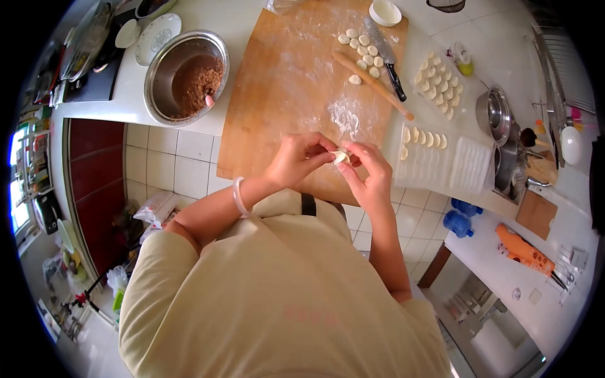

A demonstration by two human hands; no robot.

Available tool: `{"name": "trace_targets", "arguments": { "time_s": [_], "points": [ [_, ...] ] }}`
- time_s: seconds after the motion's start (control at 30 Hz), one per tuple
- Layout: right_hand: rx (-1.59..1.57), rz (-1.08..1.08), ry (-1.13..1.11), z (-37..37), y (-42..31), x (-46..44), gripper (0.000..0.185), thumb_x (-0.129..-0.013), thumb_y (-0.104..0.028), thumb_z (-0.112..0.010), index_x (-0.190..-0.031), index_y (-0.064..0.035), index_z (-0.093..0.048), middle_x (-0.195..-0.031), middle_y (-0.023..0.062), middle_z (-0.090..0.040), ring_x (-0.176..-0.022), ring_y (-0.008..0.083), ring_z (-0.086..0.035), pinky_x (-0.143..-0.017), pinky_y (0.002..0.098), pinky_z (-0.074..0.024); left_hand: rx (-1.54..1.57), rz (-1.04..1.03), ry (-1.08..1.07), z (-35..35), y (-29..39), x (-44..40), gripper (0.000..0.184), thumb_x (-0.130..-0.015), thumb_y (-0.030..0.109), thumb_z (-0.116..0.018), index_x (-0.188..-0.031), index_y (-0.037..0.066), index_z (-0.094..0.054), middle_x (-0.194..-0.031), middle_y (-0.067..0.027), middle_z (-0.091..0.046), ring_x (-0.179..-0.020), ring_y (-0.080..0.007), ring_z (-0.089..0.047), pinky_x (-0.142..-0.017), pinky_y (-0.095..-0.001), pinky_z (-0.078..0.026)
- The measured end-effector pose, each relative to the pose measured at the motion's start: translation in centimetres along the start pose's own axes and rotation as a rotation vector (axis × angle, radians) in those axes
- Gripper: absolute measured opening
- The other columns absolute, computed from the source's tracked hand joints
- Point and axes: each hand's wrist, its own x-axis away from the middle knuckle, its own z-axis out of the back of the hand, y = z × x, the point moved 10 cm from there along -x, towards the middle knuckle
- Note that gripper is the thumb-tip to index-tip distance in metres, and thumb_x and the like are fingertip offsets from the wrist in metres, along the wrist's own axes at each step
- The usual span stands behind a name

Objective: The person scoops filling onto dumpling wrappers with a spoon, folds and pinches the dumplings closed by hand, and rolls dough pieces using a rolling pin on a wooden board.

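Between my two hands is a small pale dumpling, pinched at its edge over the near part of the wooden board. My left hand grips its left side with thumb and fingertips. From the other side, my right hand presses thumb and index finger on the dough. Whether filling is inside cannot be made out. Dusted flour lies on the board just beyond my hands. Farther up are several small dough pieces, a rolling pin and a knife with a black handle.
At left stands a metal bowl of brown filling with a utensil in it. To the right, one tray holds several dumplings, and a white tray holds a row of them. Metal pots stand beyond. A white bowl sits at the board's far edge.
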Motion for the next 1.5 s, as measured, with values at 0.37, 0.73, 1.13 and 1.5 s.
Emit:
{"name": "trace_targets", "arguments": {
  "time_s": [0.37,0.73,1.13,1.5],
  "points": [
    [0.281,-0.164,-0.097,-2.6,17.0,-4.2,0.015,-0.08,-0.008,-0.069,-0.094,-0.0026,-0.069,-0.089,0.0126,-0.064,-0.072,0.0217,-0.064,-0.065,0.0321,-0.0514,0.371,0.231,0.194,2.4,-9.6,0.5,0.019,-0.093,0.004,-0.057,-0.109,-0.007,-0.056,-0.099,-0.0128,-0.064,-0.091,-0.0211,-0.068,-0.078,-0.0293,-0.057],
    [0.339,-0.18,-0.165,0.5,17.9,-0.3,0.016,-0.079,-0.007,-0.069,-0.094,-0.0032,-0.07,-0.083,0.0105,-0.065,-0.069,0.0194,-0.062,-0.064,0.0316,-0.0506,0.321,0.23,0.168,1.1,-11.4,0.8,0.017,-0.095,0.006,-0.055,-0.107,-0.005,-0.058,-0.1,-0.0116,-0.065,-0.092,-0.0212,-0.067,-0.081,-0.0308,-0.056],
    [0.544,-0.555,0.253,19.0,28.6,4.9,0.016,-0.079,-0.011,-0.069,-0.093,-0.0032,-0.069,-0.088,0.0104,-0.067,-0.076,0.0226,-0.065,-0.072,0.0334,-0.0517,0.253,0.268,0.162,-0.8,-11.2,1.0,0.017,-0.095,0.006,-0.054,-0.108,-0.004,-0.059,-0.1,-0.0104,-0.065,-0.093,-0.0191,-0.066,-0.082,-0.0301,-0.056],
    [0.77,-0.377,0.205,16.3,22.3,2.7,0.022,-0.08,-0.019,-0.071,-0.096,-0.0037,-0.068,-0.091,0.012,-0.062,-0.086,0.0301,-0.062,-0.073,0.04,-0.0504,0.269,0.24,0.243,0.7,-11.4,1.3,0.022,-0.095,0.007,-0.056,-0.114,-0.005,-0.056,-0.104,-0.0117,-0.065,-0.092,-0.0205,-0.067,-0.083,-0.0309,-0.056]
  ]
}}
